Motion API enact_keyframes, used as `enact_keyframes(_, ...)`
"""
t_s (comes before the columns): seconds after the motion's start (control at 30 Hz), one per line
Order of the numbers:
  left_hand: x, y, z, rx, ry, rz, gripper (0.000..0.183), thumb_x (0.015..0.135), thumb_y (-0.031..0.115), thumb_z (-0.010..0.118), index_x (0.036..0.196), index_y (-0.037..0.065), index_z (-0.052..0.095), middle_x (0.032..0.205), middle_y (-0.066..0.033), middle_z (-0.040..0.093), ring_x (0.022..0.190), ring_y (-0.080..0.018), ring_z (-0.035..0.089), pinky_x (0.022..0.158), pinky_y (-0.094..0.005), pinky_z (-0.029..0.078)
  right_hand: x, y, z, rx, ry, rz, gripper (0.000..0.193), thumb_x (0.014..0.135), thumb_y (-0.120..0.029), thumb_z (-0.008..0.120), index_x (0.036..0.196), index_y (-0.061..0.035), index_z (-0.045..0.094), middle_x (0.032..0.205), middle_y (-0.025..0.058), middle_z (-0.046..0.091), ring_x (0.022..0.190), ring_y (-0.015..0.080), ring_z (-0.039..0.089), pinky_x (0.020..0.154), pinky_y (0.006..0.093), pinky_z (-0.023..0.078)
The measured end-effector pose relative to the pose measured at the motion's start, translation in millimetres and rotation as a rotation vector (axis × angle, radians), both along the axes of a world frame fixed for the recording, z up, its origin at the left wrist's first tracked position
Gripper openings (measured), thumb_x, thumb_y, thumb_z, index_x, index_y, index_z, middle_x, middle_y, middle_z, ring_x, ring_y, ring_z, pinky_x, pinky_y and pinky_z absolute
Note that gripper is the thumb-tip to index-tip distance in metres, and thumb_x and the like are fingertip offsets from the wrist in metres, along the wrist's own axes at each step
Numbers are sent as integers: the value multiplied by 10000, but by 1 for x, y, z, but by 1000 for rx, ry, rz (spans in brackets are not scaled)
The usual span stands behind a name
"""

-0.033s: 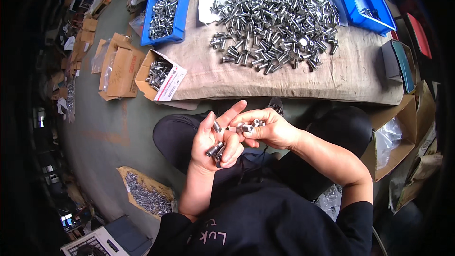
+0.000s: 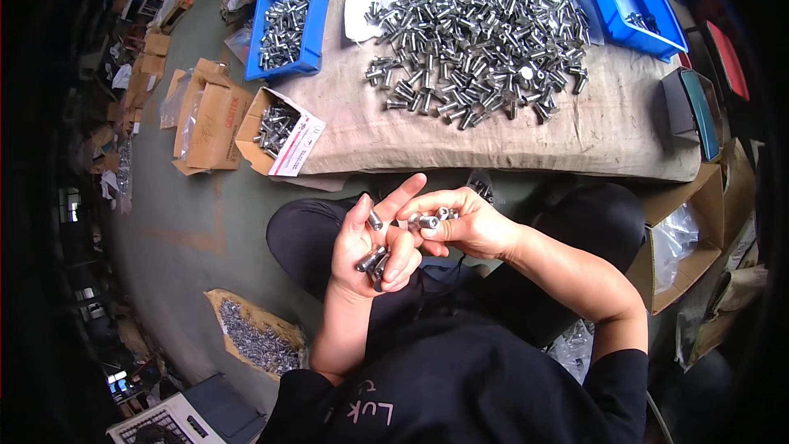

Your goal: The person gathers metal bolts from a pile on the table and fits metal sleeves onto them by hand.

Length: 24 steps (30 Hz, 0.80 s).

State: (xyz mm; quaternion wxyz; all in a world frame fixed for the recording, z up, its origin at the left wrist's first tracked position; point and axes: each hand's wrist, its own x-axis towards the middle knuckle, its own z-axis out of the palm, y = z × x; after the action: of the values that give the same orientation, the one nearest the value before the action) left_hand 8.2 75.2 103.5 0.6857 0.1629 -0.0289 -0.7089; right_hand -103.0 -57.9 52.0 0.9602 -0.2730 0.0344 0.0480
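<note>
In front of my lap, my left hand (image 2: pixel 366 251) is turned palm up. Its lower fingers curl over several shiny metal sleeve nuts (image 2: pixel 374 261), and another single metal sleeve nut (image 2: pixel 376 220) rests by the thumb. The index finger is stretched out. Close beside it, touching or nearly so, my right hand (image 2: pixel 477 226) pinches a few more metal sleeve nuts (image 2: pixel 427 222), whose hollow ends show. Beyond both hands, a large loose pile of the same flat-headed parts (image 2: pixel 485 41) lies on the cloth-covered table (image 2: pixel 493 144).
Blue bins (image 2: pixel 319 29) (image 2: pixel 637 39) stand at the table's left and right, both with metal parts inside. A small carton (image 2: pixel 300 144) of parts sits at the near left corner. An open cardboard box (image 2: pixel 711 214) is at the right, and a sack of small parts (image 2: pixel 218 304) lies lower left.
</note>
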Motion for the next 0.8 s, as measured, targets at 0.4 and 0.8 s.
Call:
enact_keyframes(0.4, 6, 6, 10, -10, -40, 77, 586, 927, 444, 172, 1388, 94, 78, 543, -173, 498, 376, -191, 408, 340, -276, 355, 18, 8, 4, 55, -62, -3, 264, 817, -37, 578, 1081, -38, 583, 763, 85, 622, 554, 94, 490, 519, 219, 414)
enact_keyframes(0.8, 12, 6, 1, 123, 2, 115, 591, 925, 456, 199, 1383, 92, 117, 514, -142, 477, 393, -182, 404, 330, -267, 353, 19, 6, 13, -291, 42, -82, 238, 834, -94, 581, 1069, -66, 599, 630, 2, 538, 556, 57, 479, 472, 198, 353)
